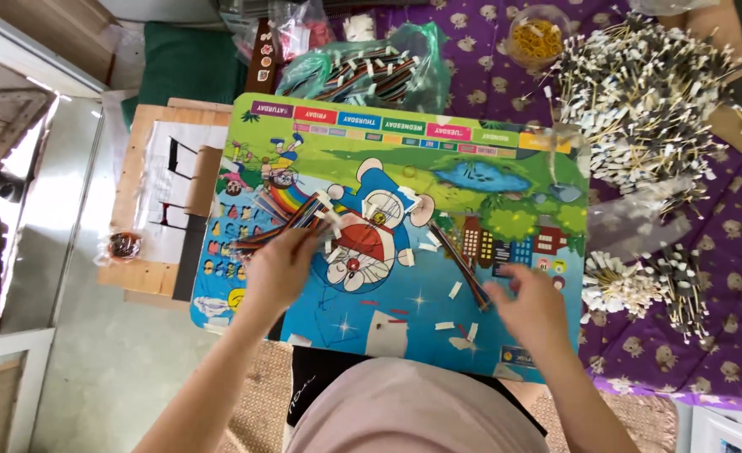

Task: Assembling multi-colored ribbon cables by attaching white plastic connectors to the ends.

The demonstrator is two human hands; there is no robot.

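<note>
Far left, I see a wooden board (140,201) with a white sheet marked by black bars, and a small bag of dark rings (123,246) resting on its lower corner.

Next, the colourful cartoon lap bench (404,151) fills the middle of my view, a row of coloured tabs along its far edge.

My left hand (280,267) sits over the left part of that bench. Its grip is clamped on a fan of thin multicoloured wire strips (291,220), which spread out up and to the right from the fingers, white tags at their tips.

Small white paper scraps (455,290) lie scattered on the bench between the two hands.

A second bunch of the coloured strips (459,260) lies flat on the bench, running diagonally down toward my right hand (529,306). That hand is just beside its lower end, fingers curled; I cannot tell whether they pinch the strip or only touch it.

Behind the bench, a green plastic bag (363,71) holds more strips.

Right side: a purple patterned cloth (723,252) carries a big heap of white-tipped sticks (648,101), a smaller heap (648,285) nearer me, and a clear cup of yellow bands (537,35).
</note>
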